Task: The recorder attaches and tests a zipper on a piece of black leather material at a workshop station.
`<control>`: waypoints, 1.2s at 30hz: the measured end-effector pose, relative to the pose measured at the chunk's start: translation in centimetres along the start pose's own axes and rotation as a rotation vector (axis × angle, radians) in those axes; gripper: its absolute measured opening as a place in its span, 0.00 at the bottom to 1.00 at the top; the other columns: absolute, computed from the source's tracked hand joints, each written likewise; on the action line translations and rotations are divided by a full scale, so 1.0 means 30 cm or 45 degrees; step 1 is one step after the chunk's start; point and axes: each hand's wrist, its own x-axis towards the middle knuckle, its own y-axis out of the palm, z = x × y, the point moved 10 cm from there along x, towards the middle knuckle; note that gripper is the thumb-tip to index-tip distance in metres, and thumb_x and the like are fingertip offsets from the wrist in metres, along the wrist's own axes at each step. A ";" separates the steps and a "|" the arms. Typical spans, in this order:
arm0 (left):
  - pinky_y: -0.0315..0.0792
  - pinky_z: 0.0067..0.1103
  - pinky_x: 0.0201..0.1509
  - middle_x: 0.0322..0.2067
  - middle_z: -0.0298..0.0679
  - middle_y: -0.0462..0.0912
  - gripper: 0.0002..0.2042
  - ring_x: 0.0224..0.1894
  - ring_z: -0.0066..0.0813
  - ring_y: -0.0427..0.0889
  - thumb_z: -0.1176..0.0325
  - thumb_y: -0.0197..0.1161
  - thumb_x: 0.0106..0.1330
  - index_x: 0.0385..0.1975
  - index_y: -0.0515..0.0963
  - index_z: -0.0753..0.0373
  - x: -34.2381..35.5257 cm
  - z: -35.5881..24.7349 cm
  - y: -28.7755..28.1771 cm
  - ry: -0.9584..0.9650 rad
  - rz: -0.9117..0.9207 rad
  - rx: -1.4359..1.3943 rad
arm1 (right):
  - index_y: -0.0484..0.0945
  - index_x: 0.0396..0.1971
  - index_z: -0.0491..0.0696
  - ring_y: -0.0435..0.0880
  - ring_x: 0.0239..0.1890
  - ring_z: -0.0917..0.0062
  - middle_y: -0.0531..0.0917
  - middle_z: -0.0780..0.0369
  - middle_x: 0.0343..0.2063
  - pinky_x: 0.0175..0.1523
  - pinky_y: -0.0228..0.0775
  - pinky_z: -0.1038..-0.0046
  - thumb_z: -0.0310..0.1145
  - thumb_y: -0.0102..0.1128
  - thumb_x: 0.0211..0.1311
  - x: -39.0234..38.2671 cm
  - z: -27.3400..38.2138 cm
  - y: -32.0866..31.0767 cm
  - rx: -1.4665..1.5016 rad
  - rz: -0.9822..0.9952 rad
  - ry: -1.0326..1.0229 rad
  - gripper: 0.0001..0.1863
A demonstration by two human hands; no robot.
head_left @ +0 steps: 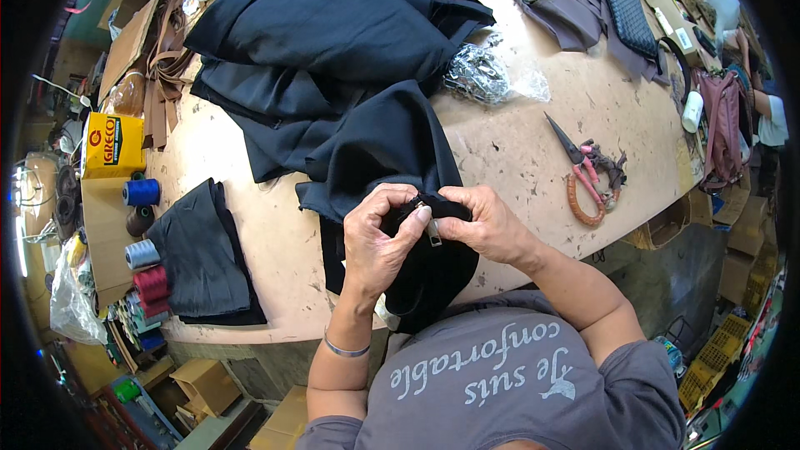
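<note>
Close to the table's front edge, both my hands pinch the edge of a black fabric piece (433, 279), which hangs down toward my lap. My left hand (379, 233) has its thumb pressed beside a small silvery metal tab (434, 236), which looks like a zipper pull. From the other side, my right hand (482, 218) grips the same edge between thumb and fingers. Its fingertips are partly hidden in the dark folds. A large heap of black cloth (308, 33) spreads over the table just beyond my hands.
Scissors (577, 167) with pink and orange wrapped handles lie at right. A clear plastic bag (479, 73) sits beside the heap. Folded black cloth (204, 254) and several thread spools (142, 192) are at left, near a yellow box (112, 146). Grey scraps (567, 12) lie at the back right.
</note>
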 end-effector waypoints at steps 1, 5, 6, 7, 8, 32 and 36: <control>0.69 0.16 0.38 0.30 0.40 0.78 0.05 0.32 0.23 0.76 0.77 0.64 0.52 0.26 0.75 0.70 0.001 0.005 0.003 -0.018 0.012 -0.041 | 0.77 0.26 0.39 0.72 0.24 0.88 0.78 0.67 0.19 0.31 0.65 0.81 0.26 0.57 0.53 0.001 -0.001 0.000 0.019 -0.002 0.004 0.05; 0.69 0.16 0.39 0.31 0.39 0.78 0.06 0.33 0.22 0.75 0.78 0.64 0.52 0.28 0.75 0.70 0.005 0.011 0.011 -0.067 0.067 -0.068 | 0.77 0.27 0.39 0.72 0.25 0.88 0.77 0.67 0.19 0.32 0.65 0.82 0.25 0.56 0.53 0.002 -0.004 -0.001 0.035 -0.013 0.010 0.05; 0.69 0.16 0.39 0.31 0.39 0.77 0.06 0.33 0.22 0.75 0.78 0.64 0.52 0.28 0.75 0.70 0.005 0.012 0.019 -0.084 0.108 -0.033 | 0.77 0.27 0.39 0.72 0.25 0.88 0.77 0.67 0.19 0.32 0.65 0.81 0.25 0.56 0.53 0.003 -0.012 -0.002 0.002 -0.019 0.036 0.05; 0.69 0.16 0.39 0.31 0.39 0.77 0.07 0.33 0.22 0.75 0.78 0.64 0.51 0.29 0.74 0.70 0.009 -0.010 0.014 -0.011 0.120 0.017 | 0.76 0.27 0.39 0.72 0.25 0.88 0.77 0.67 0.19 0.32 0.65 0.81 0.25 0.56 0.52 0.008 0.004 -0.001 0.004 -0.020 -0.029 0.05; 0.69 0.16 0.39 0.31 0.40 0.77 0.07 0.33 0.22 0.75 0.78 0.64 0.51 0.29 0.74 0.70 0.011 -0.023 0.013 0.030 0.140 0.092 | 0.76 0.27 0.39 0.71 0.25 0.87 0.77 0.66 0.19 0.32 0.65 0.81 0.25 0.55 0.52 0.014 0.010 -0.002 -0.011 -0.026 -0.057 0.05; 0.66 0.16 0.27 0.21 0.38 0.73 0.03 0.23 0.24 0.72 0.77 0.61 0.57 0.27 0.76 0.69 0.041 -0.311 -0.026 0.558 -0.110 0.544 | 0.80 0.33 0.47 0.73 0.38 0.76 0.79 0.65 0.40 0.44 0.55 0.71 0.29 0.59 0.43 -0.148 0.334 0.096 -2.161 -0.562 -0.873 0.13; 0.66 0.17 0.27 0.21 0.38 0.73 0.03 0.22 0.25 0.72 0.77 0.61 0.56 0.27 0.76 0.69 0.042 -0.410 -0.031 0.709 -0.193 0.545 | 0.82 0.28 0.44 0.73 0.34 0.80 0.79 0.62 0.34 0.42 0.58 0.73 0.30 0.57 0.46 -0.225 0.392 0.149 -2.123 -0.645 -1.242 0.09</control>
